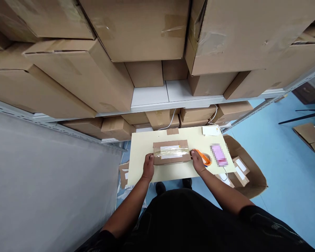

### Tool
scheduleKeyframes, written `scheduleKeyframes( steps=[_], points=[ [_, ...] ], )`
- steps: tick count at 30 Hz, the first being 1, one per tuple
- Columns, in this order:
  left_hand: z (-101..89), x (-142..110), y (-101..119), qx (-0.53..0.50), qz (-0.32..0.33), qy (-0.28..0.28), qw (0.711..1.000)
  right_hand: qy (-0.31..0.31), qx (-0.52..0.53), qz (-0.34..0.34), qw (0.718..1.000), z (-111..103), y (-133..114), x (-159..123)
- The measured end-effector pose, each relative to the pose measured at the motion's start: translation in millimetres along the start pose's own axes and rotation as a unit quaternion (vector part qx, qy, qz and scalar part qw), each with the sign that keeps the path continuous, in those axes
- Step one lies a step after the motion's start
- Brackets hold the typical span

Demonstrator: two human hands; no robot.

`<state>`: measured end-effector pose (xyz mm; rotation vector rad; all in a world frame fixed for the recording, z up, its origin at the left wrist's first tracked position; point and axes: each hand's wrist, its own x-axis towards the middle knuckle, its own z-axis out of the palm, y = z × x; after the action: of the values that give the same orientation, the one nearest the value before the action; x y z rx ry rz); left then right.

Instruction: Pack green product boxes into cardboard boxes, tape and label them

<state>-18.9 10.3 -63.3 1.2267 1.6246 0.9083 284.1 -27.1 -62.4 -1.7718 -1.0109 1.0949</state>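
Note:
A small cardboard box (170, 161) lies lengthwise across the cream table (141, 175). Over its top run a white label (165, 149) and a shiny strip of clear tape. My left hand (148, 167) grips the box's left end, thumb on the near side. At the opposite end my right hand (197, 162) is closed on the box's right edge; part of its fingers is hidden. Right beside that hand, partly behind it, lies an orange tape dispenser (205, 158) with a roll of tape.
A pink phone-like object (219, 155), blurred, and a white box (210, 131) lie on the table's right side. A large open carton (254, 190) holding several small parcels stands to the right. Shelves (152, 101) stacked with cardboard boxes rise beyond the table; a grey wall (55, 175) is at left.

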Motion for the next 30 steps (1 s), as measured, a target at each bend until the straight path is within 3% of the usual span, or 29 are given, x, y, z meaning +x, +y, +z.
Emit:
scheduleKeyframes(
  steps=[11, 14, 17, 20, 24, 27, 30],
  points=[
    [-33.3, 11, -6, -0.051, -0.055, 0.014, 0.997, 0.047, -0.006, 0.062, 0.997, -53, 14, 14],
    [-33.6, 19, 11, -0.024, -0.033, 0.033, 0.999, 0.038, -0.017, 0.053, 0.998, -64, 10, 28],
    [-22.5, 32, 50, 0.031, 0.031, 0.038, 0.998, 0.044, -0.049, 0.034, 0.997, -79, 6, 48],
    [5.1, 47, 103, 0.075, 0.102, 0.009, 0.992, 0.06, -0.119, 0.025, 0.991, -106, 2, 78],
    [71.3, 68, 164, 0.136, 0.163, -0.074, 0.974, 0.098, -0.246, 0.054, 0.963, -152, 0, 132],
    [137.5, 85, 185, 0.188, 0.165, -0.161, 0.955, 0.101, -0.297, 0.101, 0.944, -181, 3, 172],
    [205.4, 101, 188, 0.208, 0.118, -0.224, 0.945, 0.076, -0.345, 0.156, 0.922, -200, 11, 202]
  ],
)
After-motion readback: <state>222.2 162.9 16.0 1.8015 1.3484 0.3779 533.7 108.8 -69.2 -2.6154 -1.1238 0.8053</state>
